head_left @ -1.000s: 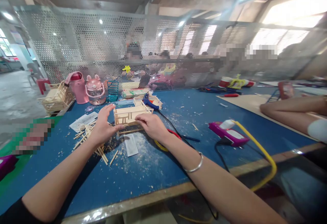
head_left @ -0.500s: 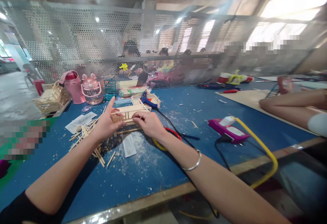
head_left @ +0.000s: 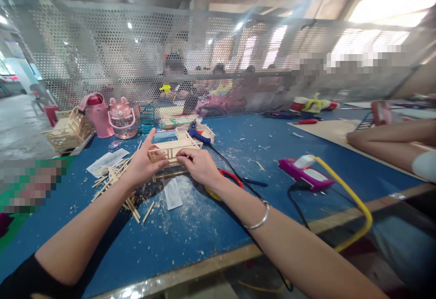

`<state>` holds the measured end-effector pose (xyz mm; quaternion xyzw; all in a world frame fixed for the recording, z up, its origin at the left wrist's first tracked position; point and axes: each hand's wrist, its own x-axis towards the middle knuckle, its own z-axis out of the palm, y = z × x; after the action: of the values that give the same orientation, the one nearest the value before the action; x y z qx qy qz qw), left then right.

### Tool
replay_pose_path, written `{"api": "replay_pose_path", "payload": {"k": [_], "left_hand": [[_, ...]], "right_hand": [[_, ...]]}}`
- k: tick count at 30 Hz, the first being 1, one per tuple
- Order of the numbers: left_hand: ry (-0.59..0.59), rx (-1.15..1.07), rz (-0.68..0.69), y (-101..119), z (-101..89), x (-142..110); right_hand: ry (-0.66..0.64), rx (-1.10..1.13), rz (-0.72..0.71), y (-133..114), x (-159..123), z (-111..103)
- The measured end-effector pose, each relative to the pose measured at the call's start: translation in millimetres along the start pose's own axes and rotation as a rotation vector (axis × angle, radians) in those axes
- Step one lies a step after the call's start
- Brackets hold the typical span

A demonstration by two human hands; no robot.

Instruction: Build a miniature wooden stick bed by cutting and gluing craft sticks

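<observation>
A small model built of pale wooden sticks (head_left: 175,145), with a flat top and an open railing, stands in front of me on the blue table. My left hand (head_left: 142,165) grips its left end between thumb and bent fingers, the index finger pointing up. At the model's near side, the fingertips of my right hand (head_left: 197,163) are pinched together against the frame. Whatever they hold, if anything, is hidden. Loose wooden sticks (head_left: 114,181) lie in a pile beside my left hand. Behind the model rests a blue glue gun (head_left: 198,136).
A white paper packet (head_left: 173,194) and wood crumbs lie nearby. Pink bottle (head_left: 102,119), clear-bodied jug (head_left: 123,119) and another stick model (head_left: 68,131) stand at left. A purple power strip (head_left: 304,174) with cables sits at right, near another person's arm (head_left: 391,142). Perforated screen (head_left: 119,62) behind.
Both hands keep nearly the same place at the model. The view has shifted very slightly; nothing has visibly been picked up or let go.
</observation>
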<state>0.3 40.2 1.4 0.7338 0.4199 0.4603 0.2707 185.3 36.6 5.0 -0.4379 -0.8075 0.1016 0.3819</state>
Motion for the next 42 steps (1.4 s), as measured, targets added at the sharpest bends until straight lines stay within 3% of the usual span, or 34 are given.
{"api": "replay_pose_path", "payload": {"k": [16,26,33,35,38,40,42], "left_hand": [[0.026,-0.085,0.003,-3.3,1.7,0.2],[-0.012,0.008,0.036,-4.0,1.2,-1.2],[-0.009,0.154,0.15,-1.9,-27.4,-11.2],[0.081,0.172,0.138,1.8,-39.9,-11.7],[0.434,0.177,0.165,14.5,-48.2,-12.9],[0.646,0.122,0.213,26.7,-42.7,-16.9],[0.677,0.063,0.256,39.1,-30.0,-25.2]], "right_hand": [[-0.002,-0.003,-0.008,0.1,0.5,0.2],[0.01,-0.012,-0.004,-0.6,0.4,0.8],[0.005,0.012,-0.007,1.7,-0.8,0.3],[0.005,0.009,-0.005,2.6,-0.4,1.6],[0.005,-0.004,0.002,2.6,0.6,4.1],[-0.009,-0.04,0.001,1.1,0.3,2.3],[-0.056,-0.133,-0.034,-2.9,-2.3,-5.7]]}}
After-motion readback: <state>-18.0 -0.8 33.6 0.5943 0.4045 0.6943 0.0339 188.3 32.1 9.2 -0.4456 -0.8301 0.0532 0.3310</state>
